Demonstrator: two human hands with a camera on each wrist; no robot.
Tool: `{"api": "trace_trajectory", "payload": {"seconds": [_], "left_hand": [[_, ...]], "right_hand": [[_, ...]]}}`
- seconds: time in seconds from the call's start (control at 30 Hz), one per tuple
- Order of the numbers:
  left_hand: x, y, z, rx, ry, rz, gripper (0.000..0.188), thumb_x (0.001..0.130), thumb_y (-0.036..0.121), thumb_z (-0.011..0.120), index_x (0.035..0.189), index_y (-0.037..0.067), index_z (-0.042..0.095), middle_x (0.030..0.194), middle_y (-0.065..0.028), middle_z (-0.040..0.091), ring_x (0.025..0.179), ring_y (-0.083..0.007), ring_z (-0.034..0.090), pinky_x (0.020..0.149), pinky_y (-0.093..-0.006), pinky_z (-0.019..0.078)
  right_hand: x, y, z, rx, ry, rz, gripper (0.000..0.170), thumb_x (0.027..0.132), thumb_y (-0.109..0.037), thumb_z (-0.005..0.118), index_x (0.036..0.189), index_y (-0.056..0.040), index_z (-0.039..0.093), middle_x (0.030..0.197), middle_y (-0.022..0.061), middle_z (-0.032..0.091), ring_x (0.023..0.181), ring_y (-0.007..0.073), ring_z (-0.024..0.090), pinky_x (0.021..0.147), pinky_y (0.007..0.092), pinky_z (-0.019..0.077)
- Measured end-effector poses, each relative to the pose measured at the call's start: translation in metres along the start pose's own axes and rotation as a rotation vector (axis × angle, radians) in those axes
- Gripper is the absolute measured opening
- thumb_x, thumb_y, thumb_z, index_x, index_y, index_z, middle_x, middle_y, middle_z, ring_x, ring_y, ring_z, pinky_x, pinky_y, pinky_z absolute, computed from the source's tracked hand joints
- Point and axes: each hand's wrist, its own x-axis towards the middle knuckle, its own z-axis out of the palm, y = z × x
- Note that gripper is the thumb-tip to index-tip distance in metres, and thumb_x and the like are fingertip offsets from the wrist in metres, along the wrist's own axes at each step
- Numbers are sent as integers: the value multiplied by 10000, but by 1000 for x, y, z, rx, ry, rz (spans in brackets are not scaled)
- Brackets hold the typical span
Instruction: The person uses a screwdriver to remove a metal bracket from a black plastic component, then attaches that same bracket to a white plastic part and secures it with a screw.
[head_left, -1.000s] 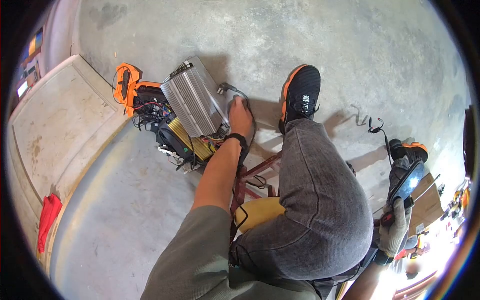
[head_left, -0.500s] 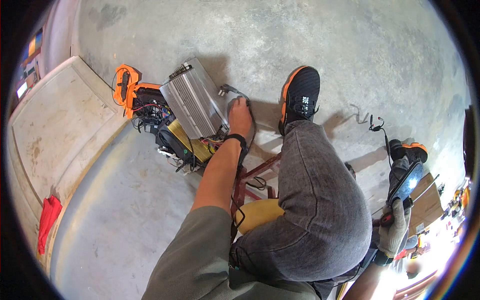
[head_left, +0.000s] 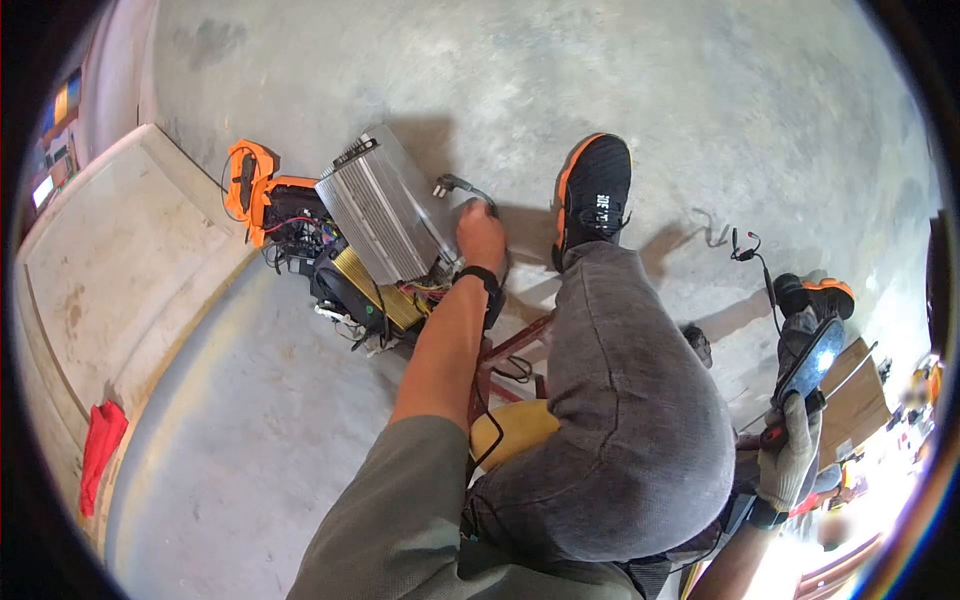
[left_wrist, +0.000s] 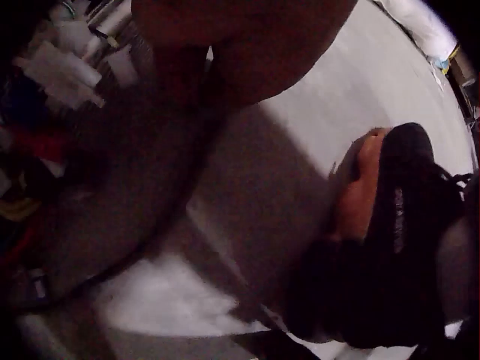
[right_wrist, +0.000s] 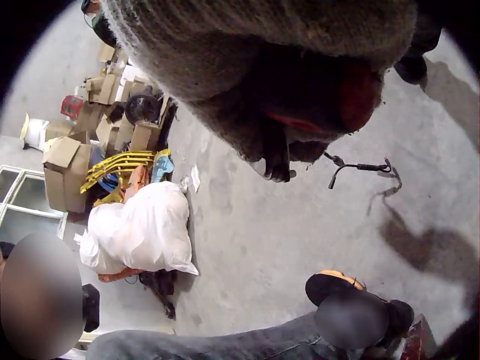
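My bare left hand grips a black cable with a plug end showing just past the knuckles in the head view. From under these fingers the cable runs down toward the lower left in the dim left wrist view. Close beside this hand, a finned silver metal case leans over a gold finned block and tangled wires. My gloved right hand holds a tool with a red and black handle. Past its fingers, a flat dark object with a shiny face sticks up.
An orange-and-black housing lies left of the silver case, by a stained pale panel with a red cloth. A thin black lead ends in small connectors. Cardboard boxes and a white sack stand farther off.
The head view has shifted slightly. My left hand keeps its grip by the silver case, turned a little, with less cable showing beside it. My right hand stays about where it was.
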Motion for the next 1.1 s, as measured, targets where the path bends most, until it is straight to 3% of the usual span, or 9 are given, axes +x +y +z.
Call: {"api": "trace_trajectory", "payload": {"seconds": [0.27, 0.4, 0.53, 0.63, 0.77, 0.9, 1.0, 1.07, 1.1], "left_hand": [[-3, 53, -48, -212, -39, -24, 111, 772, 110, 676, 818, 18, 635, 776, -187, 663, 781, -347, 685, 697, -411, 519], [29, 152, -51, -272, -122, 482, 53, 787, 48, 650, 803, 22, 607, 758, -169, 657, 735, -327, 670, 664, -408, 516], [37, 245, 17, -124, -818, 867, 45, 781, 48, 636, 807, 27, 606, 791, -178, 670, 751, -390, 641, 676, -452, 513], [30, 267, 57, 81, -886, 1129, 72, 779, 66, 637, 838, 25, 632, 825, -178, 691, 807, -382, 661, 716, -447, 521], [20, 291, 89, 160, -1011, 893, 121, 782, 65, 634, 890, 25, 672, 893, -189, 706, 896, -373, 669, 777, -450, 519], [23, 288, 83, 26, -1007, 875, 107, 773, 61, 638, 867, 24, 671, 873, -195, 704, 872, -369, 678, 765, -455, 523], [42, 287, 61, 330, -948, 1003, 114, 813, 105, 644, 883, 25, 682, 830, -175, 698, 811, -337, 674, 724, -410, 521], [48, 299, 21, 583, -1085, 700, 166, 881, 166, 629, 932, 24, 700, 830, -104, 704, 774, -259, 655, 697, -372, 503], [55, 290, 3, 362, -1172, 538, 191, 908, 186, 620, 952, 22, 709, 862, -66, 707, 801, -213, 650, 701, -351, 499]], "right_hand": [[8, 9, -14, 141, 92, -106, 355, 955, -207, 654, 1252, -38, 556, 931, 4, 582, 766, 92, 541, 678, 223, 442], [7, 7, -20, 228, 120, -116, 292, 930, -173, 671, 1172, -48, 566, 919, 7, 588, 755, 93, 538, 688, 231, 448], [15, 20, -35, 250, 97, -64, 387, 906, -212, 707, 1224, -37, 574, 935, 5, 598, 767, 90, 550, 701, 238, 461], [19, 27, -36, 296, 120, -2, 402, 891, -207, 726, 1219, -27, 575, 912, 10, 601, 750, 107, 566, 678, 250, 468], [21, 28, -40, 368, 109, 42, 447, 851, -195, 764, 1233, -31, 600, 932, -4, 621, 774, 97, 563, 698, 247, 470], [23, 26, -42, 397, 106, 68, 457, 844, -180, 771, 1235, -24, 596, 945, 3, 628, 787, 97, 569, 706, 251, 475], [24, 24, -42, 411, 116, 56, 480, 861, -164, 745, 1277, -17, 555, 940, 13, 617, 768, 102, 572, 689, 250, 475], [20, 21, -42, 412, 130, 30, 504, 878, -160, 720, 1315, -14, 516, 930, 20, 604, 746, 105, 572, 667, 247, 474], [18, 17, -42, 431, 88, -33, 497, 878, -158, 718, 1309, -8, 521, 920, 15, 599, 747, 100, 569, 665, 247, 468]]}}
